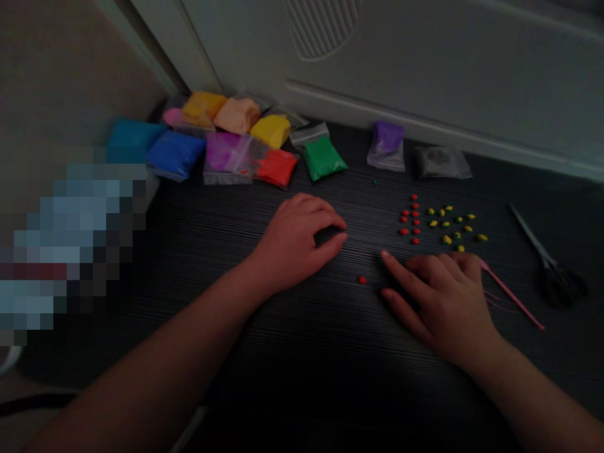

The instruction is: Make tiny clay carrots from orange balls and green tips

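Observation:
My left hand (pixel 304 236) rests over the dark table, its thumb and index fingertips slightly apart with nothing visible between them. My right hand (pixel 438 299) lies low over the table with thumb and index finger spread. Between the two hands, nearer the right thumb, sits a single small red clay piece (pixel 362 280). Beyond my right hand are several small red pieces (pixel 416 214) in two rough columns. Several yellow-and-green pieces (pixel 445 224) lie scattered beside them. A thin pink stick-like tool (pixel 512 294) extends from beside my right hand; its upper end is near the fingers.
Bags of coloured clay line the back, among them blue (pixel 175 153), red (pixel 277 167), green (pixel 323 156), purple (pixel 387 138) and grey (pixel 441 162). Scissors with black handles (pixel 550 261) lie at the right. A pale panel (pixel 425 75) rises behind the table. A blurred-out patch covers the left.

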`<state>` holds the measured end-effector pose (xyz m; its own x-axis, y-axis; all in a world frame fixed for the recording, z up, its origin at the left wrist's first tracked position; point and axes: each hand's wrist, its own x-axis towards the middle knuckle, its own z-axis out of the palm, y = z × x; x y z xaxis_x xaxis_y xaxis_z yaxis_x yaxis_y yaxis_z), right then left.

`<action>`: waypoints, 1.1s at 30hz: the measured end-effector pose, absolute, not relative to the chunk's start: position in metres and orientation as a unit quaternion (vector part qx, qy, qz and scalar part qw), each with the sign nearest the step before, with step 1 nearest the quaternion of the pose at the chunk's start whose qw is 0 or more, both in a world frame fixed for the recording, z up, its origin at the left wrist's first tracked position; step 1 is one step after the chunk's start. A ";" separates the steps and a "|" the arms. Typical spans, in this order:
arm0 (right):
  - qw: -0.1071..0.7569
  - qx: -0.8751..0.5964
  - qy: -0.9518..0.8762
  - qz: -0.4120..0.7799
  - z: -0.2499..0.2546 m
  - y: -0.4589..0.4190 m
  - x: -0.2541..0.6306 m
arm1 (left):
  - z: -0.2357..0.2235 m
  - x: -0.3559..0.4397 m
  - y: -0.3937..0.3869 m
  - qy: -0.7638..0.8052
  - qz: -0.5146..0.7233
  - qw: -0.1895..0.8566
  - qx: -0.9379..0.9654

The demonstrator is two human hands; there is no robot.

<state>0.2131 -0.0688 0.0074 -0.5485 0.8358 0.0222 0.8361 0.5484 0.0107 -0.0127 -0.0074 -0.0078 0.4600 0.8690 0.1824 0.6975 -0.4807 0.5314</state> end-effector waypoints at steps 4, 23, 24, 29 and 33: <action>0.026 -0.477 -0.879 -0.001 0.006 -0.068 0.214 | -0.008 -0.013 -0.007 0.471 0.223 0.197 0.830; 0.076 -0.527 -0.846 0.034 0.009 -0.050 0.201 | -0.007 -0.013 -0.007 0.470 0.219 0.197 0.832; 0.077 -0.530 -0.844 0.037 0.009 -0.050 0.200 | -0.007 -0.013 -0.007 0.471 0.220 0.196 0.832; 0.093 -0.539 -0.836 0.044 0.008 -0.053 0.198 | -0.007 -0.013 -0.007 0.471 0.220 0.194 0.832; 0.087 -0.540 -0.836 0.046 0.009 -0.055 0.197 | -0.007 -0.012 -0.007 0.471 0.220 0.193 0.832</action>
